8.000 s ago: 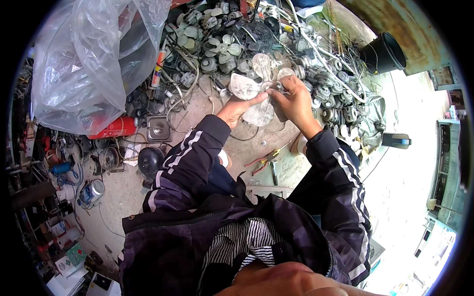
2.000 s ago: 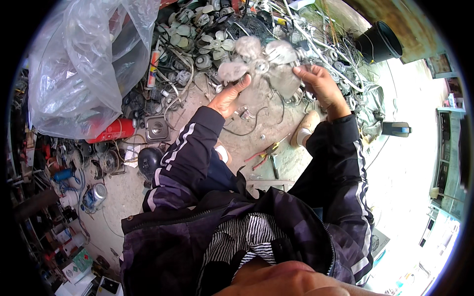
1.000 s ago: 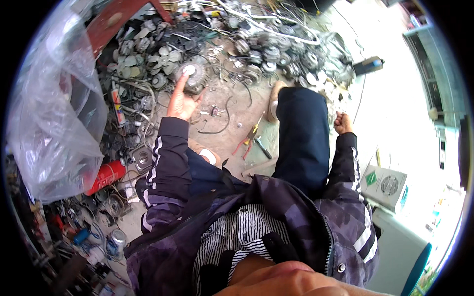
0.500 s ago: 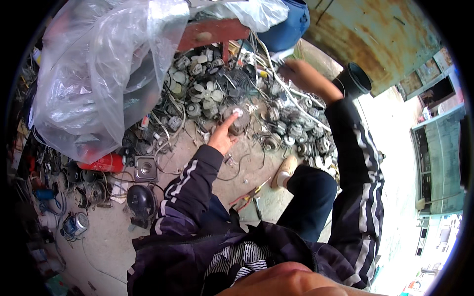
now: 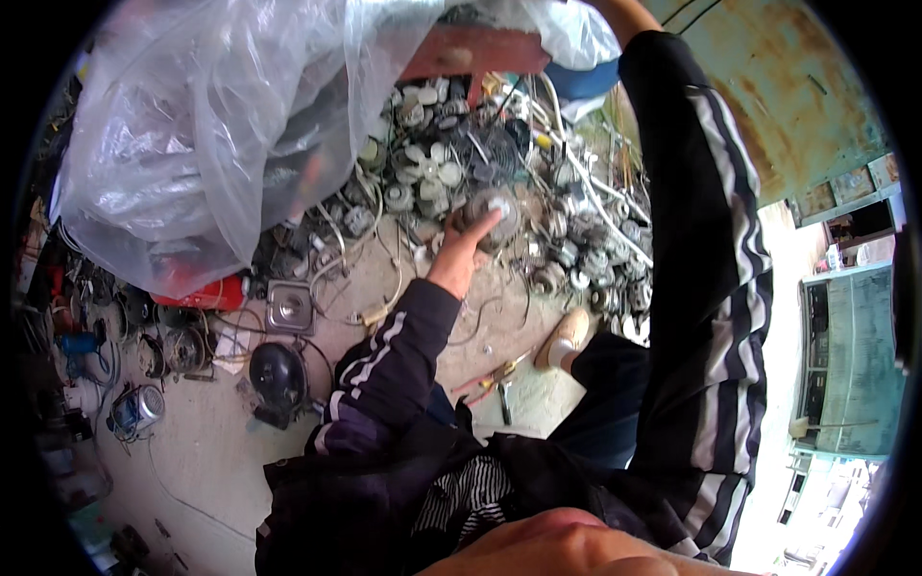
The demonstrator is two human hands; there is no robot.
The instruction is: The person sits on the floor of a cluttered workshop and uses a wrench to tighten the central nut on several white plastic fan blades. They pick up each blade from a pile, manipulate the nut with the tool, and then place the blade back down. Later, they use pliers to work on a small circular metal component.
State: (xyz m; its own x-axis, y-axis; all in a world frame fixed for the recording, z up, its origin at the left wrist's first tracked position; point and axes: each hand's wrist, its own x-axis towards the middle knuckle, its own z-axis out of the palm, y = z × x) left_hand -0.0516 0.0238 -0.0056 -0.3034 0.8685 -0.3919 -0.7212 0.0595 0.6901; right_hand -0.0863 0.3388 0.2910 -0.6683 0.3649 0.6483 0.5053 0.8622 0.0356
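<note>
My left hand [image 5: 461, 252] grips a round, dusty, brownish motor part [image 5: 510, 223] with a pale centre. One digit lies across its top, and the other fingers are partly hidden at its left side. The part rests on the ground at the edge of a heap of small motors [image 5: 586, 254]. White fan blades [image 5: 428, 168] lie just beyond it. My right arm is raised toward the top right; only its sleeve and a strip of bare forearm show, and the hand lies outside the picture.
Clear plastic sheeting [image 5: 226, 125] covers the far left, beside a red beam [image 5: 471, 52]. Red-handled pliers [image 5: 490, 381] and a dark-handled tool [image 5: 506, 404] lie by my shoe [image 5: 570, 336]. A black rounded casing [image 5: 278, 376] and square metal pan [image 5: 290, 307] stand left.
My right hand has swung up and forward out of the picture. My left hand has gone from pointing at the motor part's centre to gripping it. The view has shifted slightly.
</note>
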